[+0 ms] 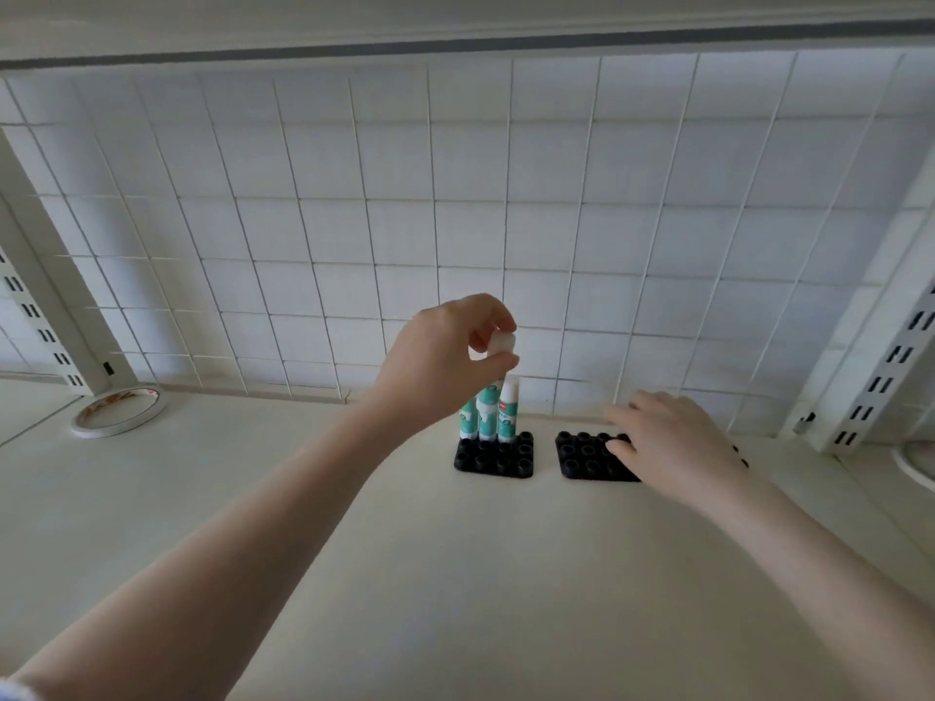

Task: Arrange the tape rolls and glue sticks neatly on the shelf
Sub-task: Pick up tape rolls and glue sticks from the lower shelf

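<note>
Three teal-and-white glue sticks (507,414) stand upright in the back row of a black holder with round sockets (495,456). My left hand (445,359) pinches the white cap of a glue stick (500,344) from above, over that back row. A second black holder (587,456) lies to the right, and my right hand (668,447) rests flat on it with fingers spread. A roll of white tape (119,411) lies flat at the back left of the shelf.
The cream shelf surface (455,574) ends at a white wire grid (455,220) in front of the back wall. Slotted white uprights stand at left (38,321) and right (890,366). Part of a white round object (918,460) shows at the right edge.
</note>
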### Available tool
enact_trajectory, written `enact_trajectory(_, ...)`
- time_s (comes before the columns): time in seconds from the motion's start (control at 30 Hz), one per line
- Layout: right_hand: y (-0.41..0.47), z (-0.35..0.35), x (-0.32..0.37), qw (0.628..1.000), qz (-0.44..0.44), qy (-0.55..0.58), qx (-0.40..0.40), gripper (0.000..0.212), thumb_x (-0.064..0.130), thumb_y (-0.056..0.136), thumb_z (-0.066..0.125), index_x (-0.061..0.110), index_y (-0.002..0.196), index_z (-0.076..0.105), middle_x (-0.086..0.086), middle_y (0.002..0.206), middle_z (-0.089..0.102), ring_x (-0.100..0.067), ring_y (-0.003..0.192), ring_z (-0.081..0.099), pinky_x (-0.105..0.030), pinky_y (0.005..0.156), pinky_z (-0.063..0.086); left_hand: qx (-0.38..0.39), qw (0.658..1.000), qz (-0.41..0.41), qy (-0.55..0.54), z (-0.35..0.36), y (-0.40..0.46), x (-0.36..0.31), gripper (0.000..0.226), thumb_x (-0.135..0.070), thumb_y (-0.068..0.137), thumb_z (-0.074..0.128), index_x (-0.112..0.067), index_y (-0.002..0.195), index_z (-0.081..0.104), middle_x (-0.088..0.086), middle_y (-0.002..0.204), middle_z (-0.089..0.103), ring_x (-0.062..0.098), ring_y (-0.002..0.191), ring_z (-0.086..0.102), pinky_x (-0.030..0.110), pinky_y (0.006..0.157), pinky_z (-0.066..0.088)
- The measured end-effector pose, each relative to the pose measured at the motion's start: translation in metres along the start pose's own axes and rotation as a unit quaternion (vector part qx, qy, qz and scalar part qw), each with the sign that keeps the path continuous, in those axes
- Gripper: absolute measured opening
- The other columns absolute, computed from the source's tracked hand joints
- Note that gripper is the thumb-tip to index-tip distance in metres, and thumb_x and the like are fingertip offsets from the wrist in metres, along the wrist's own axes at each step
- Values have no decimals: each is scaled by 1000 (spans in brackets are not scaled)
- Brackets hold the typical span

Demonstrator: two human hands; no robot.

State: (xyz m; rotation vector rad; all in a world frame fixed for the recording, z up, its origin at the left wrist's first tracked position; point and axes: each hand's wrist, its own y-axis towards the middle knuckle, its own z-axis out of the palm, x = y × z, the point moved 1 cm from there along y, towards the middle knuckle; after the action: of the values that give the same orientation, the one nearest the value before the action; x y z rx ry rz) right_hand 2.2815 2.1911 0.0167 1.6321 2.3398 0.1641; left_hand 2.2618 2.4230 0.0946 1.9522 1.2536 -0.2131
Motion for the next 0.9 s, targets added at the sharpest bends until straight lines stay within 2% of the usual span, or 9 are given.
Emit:
enact_trajectory(0.13, -16, 10, -6, 999, 29, 11, 10, 29, 34, 96, 37, 30, 121, 51, 5, 106, 53, -17, 101, 49, -29, 84, 33, 39, 999, 20, 17, 27, 19, -5, 15, -21, 80, 67, -22, 94, 62, -7, 87, 66, 10, 85, 61, 37, 79, 51)
enact_trajectory(0.27, -24, 12, -10, 998, 48, 30, 5, 26, 37, 96, 37, 27, 115, 52, 5, 103, 52, -16, 99, 49, -28, 84, 35, 71, 997, 11, 42, 50, 28, 3, 15, -23, 82, 65, -23, 96, 61, -10, 91, 65, 7, 87, 58, 33, 82, 50)
enact_trajectory(0.43, -31, 13, -11, 996, 55, 62, -7, 28, 35, 97, 37, 27, 120, 51, 4, 105, 53, -17, 102, 50, -28, 88, 34, 102, 993, -32, 49, 72, 31, 19, 12, -25, 81, 65, -28, 91, 58, -14, 90, 64, 5, 88, 58, 30, 81, 50)
enact_trajectory(0.6, -31, 15, -14, 996, 52, 78, -10, 29, 34, 97, 37, 26, 120, 52, 4, 103, 53, -17, 102, 48, -27, 89, 32, 102, 993, -45, 49, 80, 29, 25, 12, -27, 81, 65, -28, 91, 58, -16, 88, 63, 4, 87, 57, 26, 79, 49)
enact_trajectory(0.77, -28, 16, -15, 994, 59, 89, -1, 29, 35, 96, 38, 27, 119, 53, 5, 105, 54, -17, 104, 48, -28, 89, 37, 113, 991, -48, 56, 79, 29, 26, 16, -27, 79, 68, -30, 88, 55, -18, 87, 62, 2, 86, 57, 22, 75, 47)
enact_trajectory(0.9, -27, 18, -17, 995, 57, 87, 4, 30, 36, 95, 39, 28, 120, 52, 5, 106, 55, -17, 106, 48, -29, 90, 38, 126, 987, -76, 58, 79, 29, 29, 18, -28, 77, 70, -33, 86, 55, -14, 88, 64, 6, 85, 59, 28, 77, 51)
